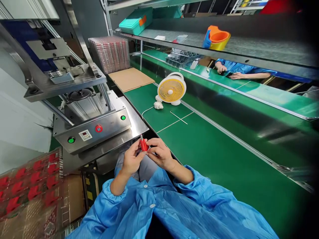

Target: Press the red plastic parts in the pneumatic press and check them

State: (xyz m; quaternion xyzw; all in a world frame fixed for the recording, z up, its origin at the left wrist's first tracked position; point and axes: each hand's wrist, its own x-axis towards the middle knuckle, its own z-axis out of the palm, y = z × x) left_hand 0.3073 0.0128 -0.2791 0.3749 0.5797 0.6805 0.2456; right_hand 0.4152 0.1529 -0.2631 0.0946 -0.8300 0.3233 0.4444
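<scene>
Between both hands, above my lap, is a small red plastic part (144, 145) with a metal pin (141, 136) standing up from its top. My left hand (133, 157) is closed on the part from the left, thumb and fingers around its side. My right hand (160, 153) pinches the same part from the right with its fingertips. Some of the part's surface is hidden by the fingers. To the left of my hands stands a bench press machine (89, 129) with two green buttons and a red one.
Clear trays of red parts (32, 186) lie at lower left. On the green bench (204, 149) stand a yellow-white fan (171, 90) and a thin white rod (178, 117). Cardboard (132, 79) and stacked trays (109, 54) lie farther back. A co-worker's hands (236, 75) show across the bench.
</scene>
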